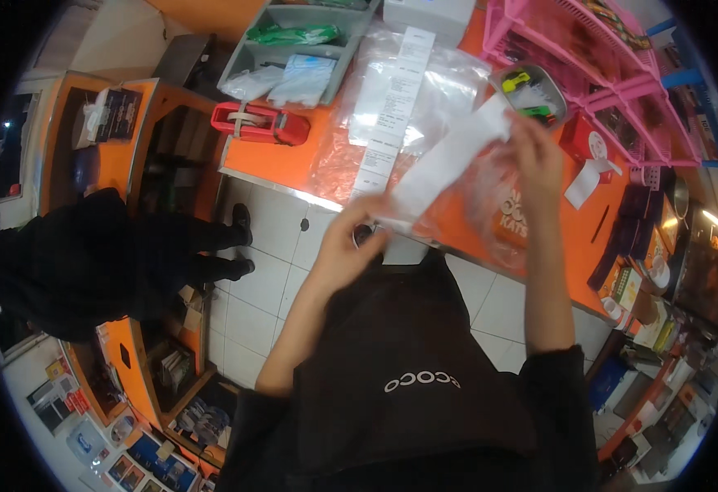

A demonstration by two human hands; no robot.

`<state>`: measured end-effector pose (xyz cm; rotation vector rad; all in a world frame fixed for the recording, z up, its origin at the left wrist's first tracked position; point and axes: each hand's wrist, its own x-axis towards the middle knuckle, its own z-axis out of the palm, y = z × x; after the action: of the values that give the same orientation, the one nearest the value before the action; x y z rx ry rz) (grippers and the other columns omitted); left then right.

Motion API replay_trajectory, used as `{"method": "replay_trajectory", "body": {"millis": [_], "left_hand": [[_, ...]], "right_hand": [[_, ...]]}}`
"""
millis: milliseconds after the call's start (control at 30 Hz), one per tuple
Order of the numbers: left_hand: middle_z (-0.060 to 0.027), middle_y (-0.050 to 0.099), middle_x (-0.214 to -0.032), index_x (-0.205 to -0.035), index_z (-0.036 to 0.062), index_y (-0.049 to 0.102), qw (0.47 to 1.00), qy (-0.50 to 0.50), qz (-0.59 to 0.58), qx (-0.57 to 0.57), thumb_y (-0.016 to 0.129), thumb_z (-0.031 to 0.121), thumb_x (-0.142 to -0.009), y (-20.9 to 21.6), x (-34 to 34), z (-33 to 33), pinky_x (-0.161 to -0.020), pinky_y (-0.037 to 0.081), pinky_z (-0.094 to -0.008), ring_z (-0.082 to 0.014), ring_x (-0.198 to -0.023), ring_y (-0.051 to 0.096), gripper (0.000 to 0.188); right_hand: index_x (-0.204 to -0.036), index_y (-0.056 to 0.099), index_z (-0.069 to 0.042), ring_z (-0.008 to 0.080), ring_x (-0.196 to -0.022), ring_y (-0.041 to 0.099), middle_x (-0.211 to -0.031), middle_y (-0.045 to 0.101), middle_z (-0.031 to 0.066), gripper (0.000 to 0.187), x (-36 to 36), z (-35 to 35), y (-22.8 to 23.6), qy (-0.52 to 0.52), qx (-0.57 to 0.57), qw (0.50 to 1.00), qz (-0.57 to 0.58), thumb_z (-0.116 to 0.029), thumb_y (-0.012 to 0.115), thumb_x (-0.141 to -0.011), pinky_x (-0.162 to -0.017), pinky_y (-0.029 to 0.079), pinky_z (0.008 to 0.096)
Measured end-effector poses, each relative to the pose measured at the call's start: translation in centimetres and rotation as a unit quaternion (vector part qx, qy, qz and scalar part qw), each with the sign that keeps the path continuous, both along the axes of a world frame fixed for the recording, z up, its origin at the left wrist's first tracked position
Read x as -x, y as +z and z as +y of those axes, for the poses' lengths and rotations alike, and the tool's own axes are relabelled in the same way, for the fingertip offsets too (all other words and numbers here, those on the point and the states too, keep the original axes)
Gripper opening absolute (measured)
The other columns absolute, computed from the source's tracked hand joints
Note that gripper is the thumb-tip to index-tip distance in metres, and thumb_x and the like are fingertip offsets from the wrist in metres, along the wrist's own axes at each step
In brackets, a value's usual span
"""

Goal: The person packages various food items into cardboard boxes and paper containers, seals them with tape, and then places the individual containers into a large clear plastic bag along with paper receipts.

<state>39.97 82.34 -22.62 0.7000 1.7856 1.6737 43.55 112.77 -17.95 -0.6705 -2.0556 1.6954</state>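
Between my hands stretches a blank-looking white paper strip (445, 168), tilted above the orange table's front part. My right hand (537, 156) has its fingers closed on the upper end, slightly blurred. At the lower end, near the table edge, the fingers of my left hand (351, 242) pinch the paper. A long printed receipt (396, 107) lies to the left of this strip, over clear plastic bags (359, 78). Its lower end reaches close to my left fingertips. Below my right hand's wrist, a clear bag with an orange printed pack (511, 215) rests on the table.
A red tape dispenser (261, 125) and a grey compartment tray (338, 70) stand at the left. Behind are a white box-shaped device (433, 16), a small tub (557, 86) and pink racks (584, 49). Someone in black (88, 262) is at the far left.
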Motion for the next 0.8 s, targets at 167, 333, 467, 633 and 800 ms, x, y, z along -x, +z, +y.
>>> {"method": "replay_trajectory", "body": {"millis": [167,333,467,633,800], "left_hand": [[-0.0222,0.061,-0.120,-0.146,0.0016,0.039,0.953,0.137,0.134,0.233,0.077,0.004,-0.078,-8.8,3.6,-0.5,-0.100,0.045,-0.0462,-0.0409,-0.112,0.058,0.077],[-0.0118,0.066,-0.099,-0.149,0.0027,0.033,0.990,0.056,-0.021,0.128,0.076,-0.001,-0.084,-6.2,4.4,-2.2,-0.075,0.053,-0.0342,-0.0179,-0.084,0.065,0.079],[-0.0026,0.059,-0.084,-0.147,0.0062,0.037,0.980,0.073,-0.172,-0.064,0.079,0.004,-0.082,0.7,6.3,1.3,-0.063,0.047,-0.0275,-0.0115,-0.074,0.056,0.077],[-0.0124,0.067,-0.105,-0.148,-0.0013,0.031,0.995,0.084,-0.030,-0.053,0.083,0.009,-0.081,7.3,19.5,9.5,-0.074,0.055,-0.0323,-0.0190,-0.091,0.066,0.086],[-0.0206,0.060,-0.126,-0.154,-0.0049,0.012,0.984,0.168,-0.012,-0.054,0.079,0.029,-0.088,8.1,28.4,11.6,-0.093,0.052,-0.0405,-0.0257,-0.110,0.063,0.101]], "right_hand": [[-0.124,0.070,-0.002,0.0248,-0.090,0.070,-0.101,0.072,0.0127,0.034,4.9,8.0,-3.6,-0.015,-0.328,0.941,-0.075,-0.021,0.067,-0.095,-0.084,0.054,0.0384],[-0.134,0.059,-0.004,0.0356,-0.111,0.064,-0.135,0.056,0.0199,0.053,3.1,-3.5,-0.7,-0.010,-0.521,0.853,-0.026,-0.026,0.074,-0.089,-0.096,0.050,0.0471],[-0.145,0.036,0.000,0.0254,-0.113,0.063,-0.135,0.054,0.0195,0.072,-1.4,-15.9,-4.1,0.102,0.083,0.990,0.055,-0.016,0.077,-0.089,-0.098,0.051,0.0393],[-0.129,0.054,0.006,0.0259,-0.100,0.072,-0.110,0.072,0.0181,0.037,-5.8,-23.0,-3.3,0.211,0.350,0.913,-0.012,-0.013,0.064,-0.099,-0.094,0.056,0.0381],[-0.124,0.060,0.008,0.0261,-0.094,0.074,-0.104,0.073,0.0194,0.029,-5.8,-21.4,2.1,0.217,0.370,0.903,-0.015,-0.013,0.058,-0.103,-0.084,0.061,0.0364]]}}
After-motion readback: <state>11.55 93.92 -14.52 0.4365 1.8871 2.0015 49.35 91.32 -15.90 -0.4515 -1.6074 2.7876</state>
